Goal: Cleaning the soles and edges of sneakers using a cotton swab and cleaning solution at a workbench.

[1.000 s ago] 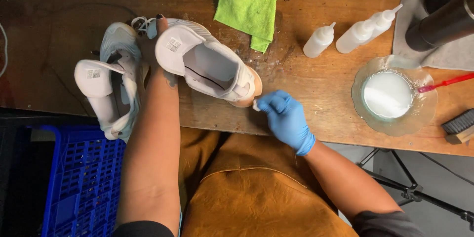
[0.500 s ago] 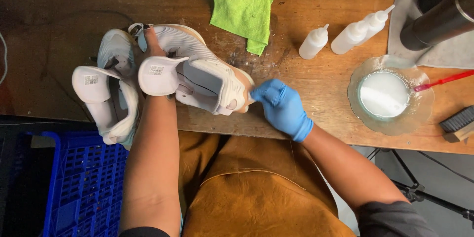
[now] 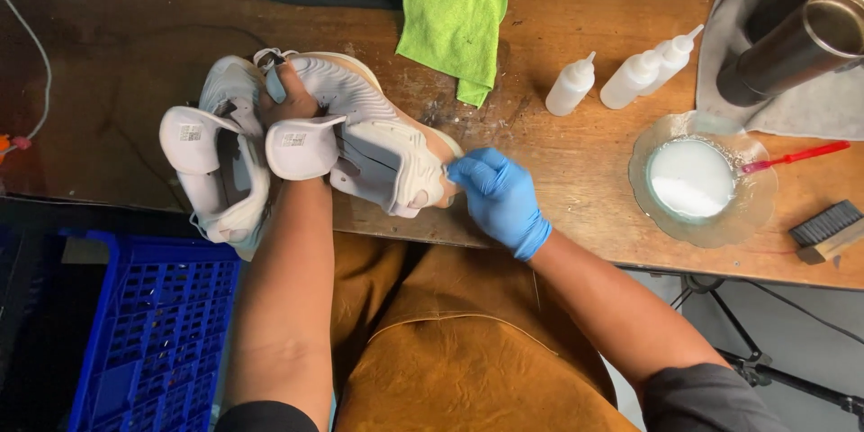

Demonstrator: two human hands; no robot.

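A blue plastic slatted crate (image 3: 144, 333) sits below the counter's near edge at the far left. On the wooden counter (image 3: 117, 54), near its front edge on the left, a pale grey-white fabric sneaker (image 3: 211, 157) lies with its tongue turned up. Just beside it, touching it, is a second pale sneaker with a tan-tinged sole (image 3: 373, 139), held tilted above the front edge. The bare left hand (image 3: 286, 99) is pushed into this shoe from the heel end, its fingers hidden inside, so how far they are spread cannot be told; only the thumb side shows by the collar. At the shoe's toe, the right hand in a blue rubber glove (image 3: 493, 187) has its fingers curled together, pinching something small and pale against the toe; what it is cannot be made out. A lime-green microfibre cloth (image 3: 454, 13) hangs from the far edge toward the middle. Right of it stand three white plastic squeeze bottles (image 3: 621, 76) with pointed nozzles. Toward the right front corner is a clear glass dish of white liquid (image 3: 691, 175) with a red-handled brush (image 3: 792, 157) resting in it, and a dark-bristled wooden scrubbing brush (image 3: 830, 227) at the right edge.
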